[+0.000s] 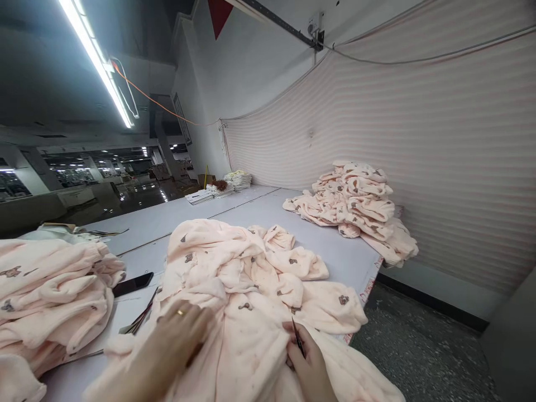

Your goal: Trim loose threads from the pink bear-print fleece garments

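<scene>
A pale pink plush garment (pixel 251 335) with small brown printed motifs is spread over the near part of the table. My left hand (pixel 180 329), with a ring on one finger, lies over the cloth on the left. Motion blur smears its fingers, so I cannot tell whether they grip the fabric. At the right, my right hand (pixel 307 357) is closed round a slim dark pointed tool (pixel 297 337) that looks like thread snips. Its tip points up, and the fingers touch the garment. More pink plush pieces (pixel 293 262) lie bunched just beyond both hands.
A pink plush heap (pixel 54 296) sits at the left, beside a black phone (pixel 133 284) and dark thin strips (pixel 141 315). Another pile (pixel 352 201) overhangs the right edge of the table (pixel 268 207). Folded white stacks (pixel 238 180) stand at the far end. Striped cloth (pixel 419 139) covers the wall.
</scene>
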